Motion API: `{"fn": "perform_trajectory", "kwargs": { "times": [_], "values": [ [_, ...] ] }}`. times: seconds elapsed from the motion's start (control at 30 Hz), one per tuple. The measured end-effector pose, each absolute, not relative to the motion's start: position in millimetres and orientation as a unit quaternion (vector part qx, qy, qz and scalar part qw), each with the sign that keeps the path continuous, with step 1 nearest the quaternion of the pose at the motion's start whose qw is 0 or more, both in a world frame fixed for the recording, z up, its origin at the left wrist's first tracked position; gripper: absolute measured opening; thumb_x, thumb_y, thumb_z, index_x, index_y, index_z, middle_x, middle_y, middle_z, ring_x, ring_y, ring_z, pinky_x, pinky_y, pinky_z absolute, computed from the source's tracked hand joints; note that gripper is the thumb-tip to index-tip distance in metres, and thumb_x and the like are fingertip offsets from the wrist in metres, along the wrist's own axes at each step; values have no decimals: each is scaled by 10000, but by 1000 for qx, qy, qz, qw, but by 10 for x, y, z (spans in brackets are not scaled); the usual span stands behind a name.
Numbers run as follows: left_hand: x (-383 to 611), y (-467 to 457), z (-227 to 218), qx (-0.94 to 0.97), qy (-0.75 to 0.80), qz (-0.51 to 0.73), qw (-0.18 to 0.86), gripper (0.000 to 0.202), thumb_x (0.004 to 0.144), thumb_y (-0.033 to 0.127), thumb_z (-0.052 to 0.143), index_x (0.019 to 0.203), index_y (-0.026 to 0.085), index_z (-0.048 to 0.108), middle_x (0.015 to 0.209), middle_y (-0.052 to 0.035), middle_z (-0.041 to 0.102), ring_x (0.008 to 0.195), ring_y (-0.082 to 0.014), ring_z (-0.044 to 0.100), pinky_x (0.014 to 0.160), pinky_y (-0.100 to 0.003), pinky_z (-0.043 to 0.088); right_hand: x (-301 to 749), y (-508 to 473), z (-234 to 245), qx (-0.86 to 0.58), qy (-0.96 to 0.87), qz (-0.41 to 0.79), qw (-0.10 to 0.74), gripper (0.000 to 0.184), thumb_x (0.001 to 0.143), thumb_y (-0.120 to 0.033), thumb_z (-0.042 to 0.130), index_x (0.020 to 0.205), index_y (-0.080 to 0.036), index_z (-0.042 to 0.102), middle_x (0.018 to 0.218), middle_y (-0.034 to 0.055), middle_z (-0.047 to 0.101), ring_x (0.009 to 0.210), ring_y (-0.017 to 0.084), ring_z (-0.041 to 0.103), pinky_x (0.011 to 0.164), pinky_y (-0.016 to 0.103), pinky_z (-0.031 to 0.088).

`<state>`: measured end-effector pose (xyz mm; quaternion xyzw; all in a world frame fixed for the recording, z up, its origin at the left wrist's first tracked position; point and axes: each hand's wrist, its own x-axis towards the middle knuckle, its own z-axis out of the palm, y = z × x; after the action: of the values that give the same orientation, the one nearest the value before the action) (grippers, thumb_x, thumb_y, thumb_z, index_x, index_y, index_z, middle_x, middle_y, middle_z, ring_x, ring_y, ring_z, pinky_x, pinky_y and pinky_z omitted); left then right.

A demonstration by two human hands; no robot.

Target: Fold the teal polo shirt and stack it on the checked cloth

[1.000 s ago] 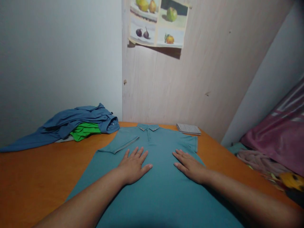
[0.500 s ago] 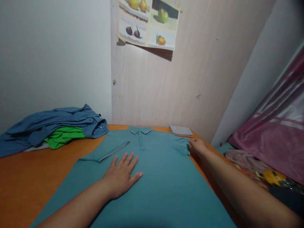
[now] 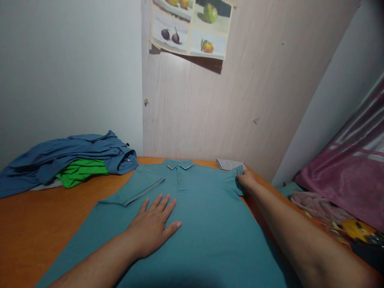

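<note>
A teal polo shirt (image 3: 204, 224) lies spread front side up on the orange table, collar toward the wall. Its left-side sleeve is folded inward across the chest, showing a pale-edged hem. My left hand (image 3: 154, 228) rests flat on the shirt's chest, fingers spread. At the other side, my right hand (image 3: 247, 180) pinches the edge of the right-side sleeve (image 3: 235, 180), which is lifted a little and creased. The right fingertips are partly hidden by the cloth.
A heap of blue and green clothes (image 3: 81, 156) lies at the table's (image 3: 27, 224) back left. A folded striped cloth (image 3: 229, 164) sits behind the right-side sleeve. A wall with a fruit poster (image 3: 192, 30) rises behind. Pink fabric (image 3: 345, 180) hangs at the right.
My right hand has raised the right-side sleeve's edge slightly, so it now overlaps the striped cloth in view. My left hand stays flat on the shirt. The view has shifted a little.
</note>
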<state>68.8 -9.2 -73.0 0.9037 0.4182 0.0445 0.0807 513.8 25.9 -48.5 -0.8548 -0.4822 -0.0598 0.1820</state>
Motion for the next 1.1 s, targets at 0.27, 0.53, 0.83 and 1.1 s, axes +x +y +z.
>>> {"fn": "perform_trajectory", "kwargs": {
  "times": [0.27,0.53,0.83,1.1],
  "values": [
    [710,-135,-651,901,423,33,89,838,908,781,202,1570,273,281,1644,-71,153,1523,-340,92,1198,-638,57,4653,279,-130,-824,-527,-109,177,368,947,-386,456,1221,-212,631,1140,162,708,1024,296,654,797,356,452],
    [708,-130,-663,903,419,37,87,839,907,783,174,1569,280,287,1645,-73,153,1524,-341,86,1197,-638,66,4142,194,-81,-710,-670,-39,214,462,928,-583,482,1183,-243,665,914,56,731,827,213,660,692,277,448],
    [713,-140,-651,903,417,51,95,822,914,770,216,1562,274,310,1640,-85,189,1522,-350,104,1191,-647,69,4434,163,-204,-768,-605,-63,200,429,969,-470,343,877,-192,656,811,65,693,779,204,620,628,266,398],
    [716,-129,-654,904,415,43,95,850,909,779,185,1567,253,300,1643,-93,172,1522,-354,103,1187,-650,62,4363,-175,-479,-795,-602,-41,62,273,901,-430,524,982,-218,676,975,117,727,894,280,666,714,348,453]
  ]
}}
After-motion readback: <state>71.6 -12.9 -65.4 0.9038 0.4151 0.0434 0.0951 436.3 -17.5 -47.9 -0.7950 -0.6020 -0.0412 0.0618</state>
